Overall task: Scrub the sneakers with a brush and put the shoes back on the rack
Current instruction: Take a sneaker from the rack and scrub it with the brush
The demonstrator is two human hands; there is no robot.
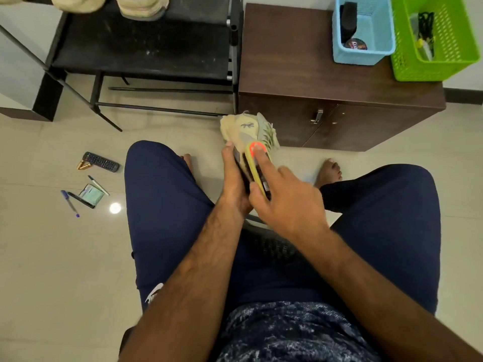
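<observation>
Pale tiles surround a seated person in the head view. The left hand [235,178] grips the sneaker [248,126] between the knees. The right hand [287,202] clasps the brush [250,163], forefinger laid along it, pressed to the shoe just beside the left thumb. Scrubbing looks underway. Beyond the grip, the rack [141,48] already holds other shoes [141,7]; returning this one remains.

- Floor [39,270] is carrying a remote [101,161], batteries [84,165] and pens [70,203], left.
- Rack [141,50] is holding shoes [142,7] at the far edge.
- Cabinet [295,74] is bearing a blue basket [360,57] and green basket [431,70].
</observation>
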